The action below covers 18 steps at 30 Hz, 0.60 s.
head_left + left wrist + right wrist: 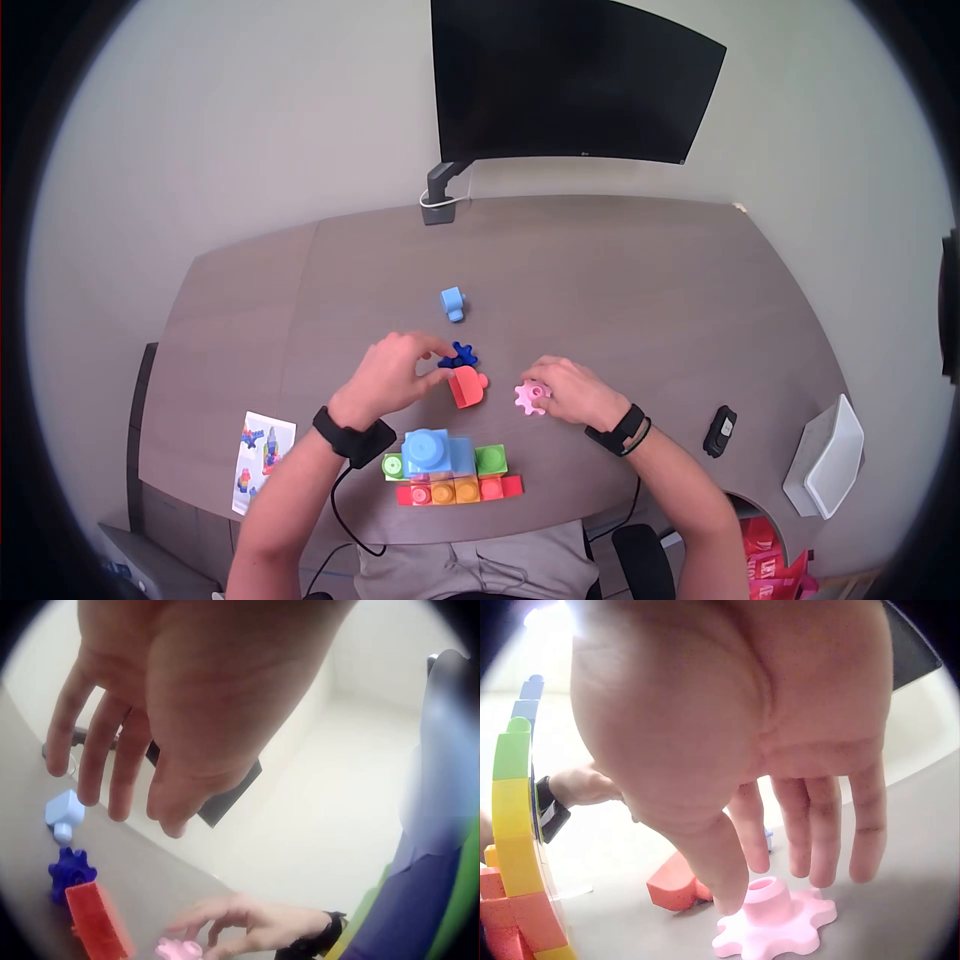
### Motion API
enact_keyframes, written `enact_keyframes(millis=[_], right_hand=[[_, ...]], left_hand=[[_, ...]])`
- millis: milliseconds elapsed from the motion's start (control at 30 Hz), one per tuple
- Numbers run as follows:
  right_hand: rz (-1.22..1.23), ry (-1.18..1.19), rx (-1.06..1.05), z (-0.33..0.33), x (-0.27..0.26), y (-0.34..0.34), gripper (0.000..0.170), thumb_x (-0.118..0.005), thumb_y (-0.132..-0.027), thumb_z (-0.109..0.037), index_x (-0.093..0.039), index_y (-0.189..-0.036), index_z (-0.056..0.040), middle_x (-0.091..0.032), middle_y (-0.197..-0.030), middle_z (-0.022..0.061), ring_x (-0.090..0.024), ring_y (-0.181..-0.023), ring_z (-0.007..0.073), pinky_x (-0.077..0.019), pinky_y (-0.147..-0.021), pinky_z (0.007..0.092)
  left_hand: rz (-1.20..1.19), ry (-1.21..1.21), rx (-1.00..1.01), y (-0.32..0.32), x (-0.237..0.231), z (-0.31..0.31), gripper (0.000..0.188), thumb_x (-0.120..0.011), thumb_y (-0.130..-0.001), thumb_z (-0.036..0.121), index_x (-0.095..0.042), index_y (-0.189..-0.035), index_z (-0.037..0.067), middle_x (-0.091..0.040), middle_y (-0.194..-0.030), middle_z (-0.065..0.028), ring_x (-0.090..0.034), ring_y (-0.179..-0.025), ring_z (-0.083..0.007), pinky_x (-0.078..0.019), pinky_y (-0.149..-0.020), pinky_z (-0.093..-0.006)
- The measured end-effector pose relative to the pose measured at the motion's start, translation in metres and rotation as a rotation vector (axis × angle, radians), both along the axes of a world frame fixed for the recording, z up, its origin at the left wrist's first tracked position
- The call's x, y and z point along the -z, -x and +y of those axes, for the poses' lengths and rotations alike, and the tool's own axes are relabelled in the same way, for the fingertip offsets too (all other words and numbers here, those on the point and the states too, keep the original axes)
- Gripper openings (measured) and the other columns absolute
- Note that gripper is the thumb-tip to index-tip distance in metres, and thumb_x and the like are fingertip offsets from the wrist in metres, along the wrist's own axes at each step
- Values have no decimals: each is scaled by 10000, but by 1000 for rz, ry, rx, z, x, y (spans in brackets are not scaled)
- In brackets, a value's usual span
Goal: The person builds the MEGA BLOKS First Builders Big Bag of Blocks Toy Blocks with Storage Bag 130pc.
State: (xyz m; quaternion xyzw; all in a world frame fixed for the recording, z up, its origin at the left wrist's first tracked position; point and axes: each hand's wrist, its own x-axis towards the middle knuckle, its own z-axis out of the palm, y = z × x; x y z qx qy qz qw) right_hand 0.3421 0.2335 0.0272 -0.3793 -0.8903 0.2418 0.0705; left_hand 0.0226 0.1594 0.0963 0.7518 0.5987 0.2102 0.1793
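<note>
My left hand (388, 375) reaches in from the left, thumb and fingers spread apart with nothing between them. Its fingertips are beside a dark blue gear (463, 355) and a red block with a rounded knob (466, 387). In the left wrist view its fingers (90, 772) hang loosely, away from the gear and block. Over a pink gear (780, 922), my right hand (578, 392) points its fingers downward. The thumb is right at the gear's raised hub in the right wrist view, and the other fingers stay extended behind it.
A light blue block (453, 303) lies farther back. Near the front edge is a structure of colored blocks (462, 458). A picture sheet (262, 455) lies left; a black device (719, 431) and a white bin (828, 460) are right. A monitor (575, 85) hangs behind.
</note>
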Motion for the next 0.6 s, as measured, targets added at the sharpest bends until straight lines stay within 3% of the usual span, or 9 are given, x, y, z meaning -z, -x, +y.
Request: enact_keyframes(millis=[33, 133, 233, 333, 433, 533, 600], right_hand=[[-7, 10, 7, -1, -1, 1, 445, -849, -950, -129, -773, -1381, -53, -753, -1355, 164, -718, -1272, 397, -591, -1080, 503], [-1, -32, -12, 0, 3, 2, 416, -871, -917, -126, -789, -1321, -66, -746, -1330, 138, -724, -1264, 374, -626, -1052, 494], [-61, -17, -13, -1, 5, 2, 457, -886, -930, -139, -772, -1368, -69, -727, -1360, 141, -706, -1287, 393, -600, -1083, 499], [-31, -37, -2, -1, 13, 1, 465, -908, -921, -160, -774, -1361, -88, -717, -1357, 134, -698, -1293, 388, -604, -1083, 497], [-27, -15, 12, 3, 21, -1, 460, -916, -921, -177, -774, -1352, -102, -718, -1343, 132, -693, -1295, 383, -603, -1074, 502], [7, -27, -3, 4, 20, 0, 392, -907, -893, -127, -794, -1264, -70, -736, -1269, 142, -714, -1244, 393, -624, -1041, 502], [21, -15, -18, 8, 22, -1, 334, -910, -891, -131, -812, -1203, -68, -742, -1233, 148, -726, -1208, 398, -619, -1028, 508]], left_hand=[[15, 41, 4, -3, 6, 4, 375, -918, -950, 231, -835, -1297, 118, -838, -1283, -113, -804, -1135, -293, -651, -966, -462], [19, 91, 100, -2, 28, 21, 597, -955, -887, 193, -761, -1450, 147, -707, -1552, -158, -686, -1400, -357, -590, -1127, -517], [116, -14, 257, -10, 47, 20, 788, -984, -828, 173, -684, -1557, 176, -506, -1747, -184, -456, -1617, -434, -487, -1262, -568], [281, 109, 300, -15, 59, 20, 818, -988, -822, 206, -663, -1571, 178, -396, -1812, -179, -305, -1688, -481, -421, -1322, -590], [320, 64, 288, -14, 76, 32, 770, -986, -837, 250, -680, -1540, 183, -521, -1730, -155, -422, -1636, -434, -422, -1311, -573], [233, 208, 280, -12, 70, 40, 736, -986, -844, 292, -698, -1510, 174, -649, -1604, -116, -536, -1545, -390, -457, -1258, -550], [206, 155, 254, -10, 72, 40, 712, -993, -838, 311, -720, -1476, 151, -701, -1525, -92, -587, -1481, -367, -466, -1229, -543]])
